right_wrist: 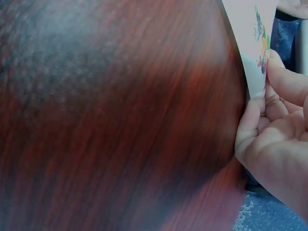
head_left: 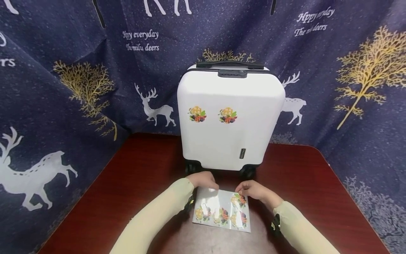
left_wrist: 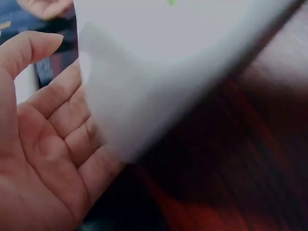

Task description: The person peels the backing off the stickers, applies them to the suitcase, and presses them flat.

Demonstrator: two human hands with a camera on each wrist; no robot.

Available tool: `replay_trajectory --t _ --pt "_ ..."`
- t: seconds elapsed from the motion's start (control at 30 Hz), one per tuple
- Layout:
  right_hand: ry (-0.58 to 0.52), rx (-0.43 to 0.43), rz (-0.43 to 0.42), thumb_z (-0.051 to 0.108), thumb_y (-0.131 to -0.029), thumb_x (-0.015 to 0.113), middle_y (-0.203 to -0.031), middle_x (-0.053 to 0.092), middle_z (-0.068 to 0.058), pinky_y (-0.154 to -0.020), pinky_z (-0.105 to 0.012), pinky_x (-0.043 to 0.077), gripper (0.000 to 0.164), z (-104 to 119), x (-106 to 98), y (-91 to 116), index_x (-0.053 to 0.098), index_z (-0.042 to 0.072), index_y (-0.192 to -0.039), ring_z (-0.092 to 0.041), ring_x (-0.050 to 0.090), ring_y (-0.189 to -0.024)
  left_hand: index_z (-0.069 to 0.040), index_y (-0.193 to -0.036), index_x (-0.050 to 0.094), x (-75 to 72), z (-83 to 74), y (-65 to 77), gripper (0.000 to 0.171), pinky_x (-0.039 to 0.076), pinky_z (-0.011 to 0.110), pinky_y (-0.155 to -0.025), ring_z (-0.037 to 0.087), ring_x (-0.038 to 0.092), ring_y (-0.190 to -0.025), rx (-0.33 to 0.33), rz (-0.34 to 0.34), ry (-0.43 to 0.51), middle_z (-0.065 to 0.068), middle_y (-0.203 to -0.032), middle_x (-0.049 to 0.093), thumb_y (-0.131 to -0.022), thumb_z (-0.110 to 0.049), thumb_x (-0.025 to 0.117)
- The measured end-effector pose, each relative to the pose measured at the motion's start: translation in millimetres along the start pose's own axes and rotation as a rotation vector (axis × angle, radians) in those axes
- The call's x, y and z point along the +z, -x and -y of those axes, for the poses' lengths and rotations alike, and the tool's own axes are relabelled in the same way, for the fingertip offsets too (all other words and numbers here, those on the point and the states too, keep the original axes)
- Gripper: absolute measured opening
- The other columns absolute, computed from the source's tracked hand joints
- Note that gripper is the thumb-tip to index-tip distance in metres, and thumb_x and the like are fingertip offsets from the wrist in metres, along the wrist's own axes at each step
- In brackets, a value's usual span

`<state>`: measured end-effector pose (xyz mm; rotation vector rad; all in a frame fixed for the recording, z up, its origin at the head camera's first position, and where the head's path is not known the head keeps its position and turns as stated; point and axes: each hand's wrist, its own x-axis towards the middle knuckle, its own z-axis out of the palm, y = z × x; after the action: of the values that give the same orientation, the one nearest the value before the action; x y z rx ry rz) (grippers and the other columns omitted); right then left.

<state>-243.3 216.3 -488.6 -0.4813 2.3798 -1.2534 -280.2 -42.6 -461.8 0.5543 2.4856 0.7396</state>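
Note:
A shiny sheet of fruit stickers (head_left: pixel 211 201) is held at its far edge by both hands, just in front of a white suitcase (head_left: pixel 226 137). My right hand (head_left: pixel 256 191) pinches the far right corner; the right wrist view shows that hand (right_wrist: pixel 279 115) with thumb and fingers on the sheet (right_wrist: pixel 252 53). At the far left corner is my left hand (head_left: pixel 205 180). In the left wrist view, this hand (left_wrist: pixel 53 139) has its fingers extended behind the sheet (left_wrist: pixel 130 86), its thumb standing apart from it. Several stickers remain visible along the sheet's near and right sides.
Two fruit stickers, one left (head_left: pixel 197 114) and one nearer the middle (head_left: pixel 227 115), are on the suitcase front. The suitcase stands upright on dark wheels on a reddish-brown table (head_left: pixel 152 169). Behind hangs a blue cloth (head_left: pixel 190 31) with deer and tree prints.

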Motion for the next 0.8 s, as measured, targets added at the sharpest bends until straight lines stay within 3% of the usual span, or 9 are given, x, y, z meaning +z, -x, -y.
replay_trajectory --t 0.13,0.3,0.53,0.8 --pt "-0.008 0.010 -0.024 0.002 -0.095 0.062 -0.099 0.074 -0.019 -0.083 -0.030 0.053 0.018 0 0 1 0.070 -0.011 -0.105 -0.013 0.062 -0.089 -0.006 -0.097 0.081 10.0 -13.4 -9.8 0.029 0.054 0.024 -0.071 0.012 0.065 -0.079 0.044 0.006 -0.058 0.006 -0.096 0.078 -0.086 -0.031 0.069" --pt "-0.029 0.032 -0.036 0.003 -0.095 0.062 -0.099 0.074 -0.017 -0.084 -0.031 0.053 0.018 0 2 2 0.070 -0.010 -0.105 -0.013 0.063 -0.090 -0.009 -0.111 0.079 21.9 -19.9 -13.1 0.032 0.054 0.029 -0.095 0.019 0.069 -0.108 0.062 0.034 0.003 0.007 -0.116 0.077 -0.091 -0.031 0.067" --pt "-0.015 0.016 -0.049 0.003 -0.093 0.063 -0.100 0.075 -0.017 -0.085 -0.033 0.054 0.018 1 3 3 0.071 -0.009 -0.105 -0.013 0.063 -0.091 -0.007 -0.116 0.077 23.7 -20.2 -16.9 0.032 0.051 0.032 -0.101 0.019 0.066 -0.114 0.095 0.073 0.116 0.009 -0.122 0.075 -0.092 -0.025 0.066" --pt "-0.027 0.046 -0.063 0.005 -0.093 0.065 -0.100 0.075 -0.017 -0.084 -0.032 0.054 0.019 3 3 3 0.072 -0.007 -0.106 -0.013 0.064 -0.090 -0.009 -0.117 0.078 23.6 -23.6 -24.8 0.031 0.050 0.038 -0.107 0.021 0.064 -0.119 0.055 0.128 0.051 0.007 -0.127 0.074 -0.092 -0.026 0.069"
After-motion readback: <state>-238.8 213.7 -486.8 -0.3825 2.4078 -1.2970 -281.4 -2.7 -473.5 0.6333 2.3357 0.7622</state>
